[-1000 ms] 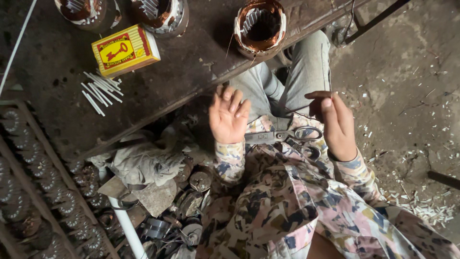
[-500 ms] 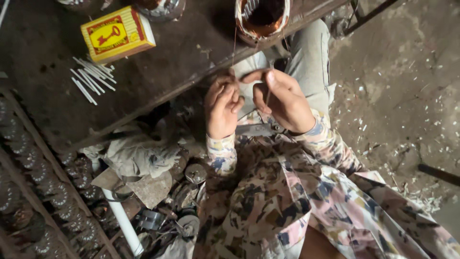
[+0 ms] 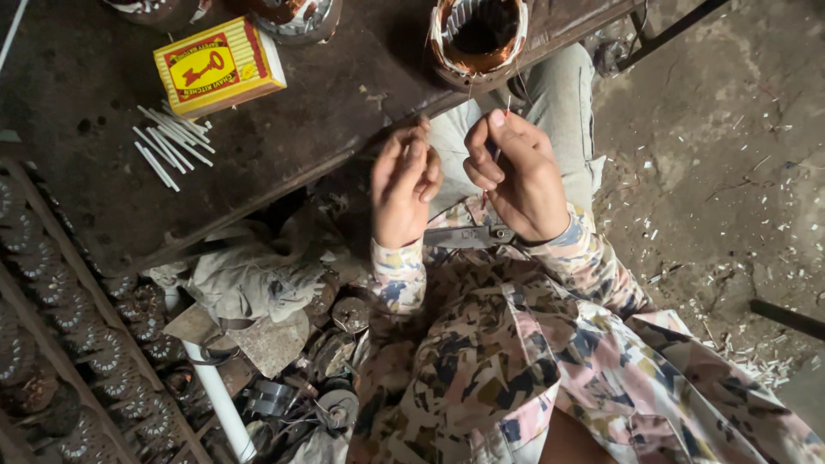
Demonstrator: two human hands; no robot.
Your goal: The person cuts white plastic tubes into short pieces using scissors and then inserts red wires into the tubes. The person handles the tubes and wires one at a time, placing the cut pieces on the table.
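Both hands (image 3: 455, 176) raised (fingers curled), pinching thin wire (image 3: 497, 153)

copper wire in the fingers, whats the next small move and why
Probably draw the thin wire taut toward the copper-wound stator. The right hand pinches it at the fingertips, the left hand sits close beside it, and the strand seems to run up to the winding at the bench edge.

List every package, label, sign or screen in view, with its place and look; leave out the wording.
Small yellow cardboard box: lies flat on the dark workbench, upper left, beside loose white sticks; rectangular, yellow sides, red top panel with a yellow key-shaped picture.
No signs or screens show.
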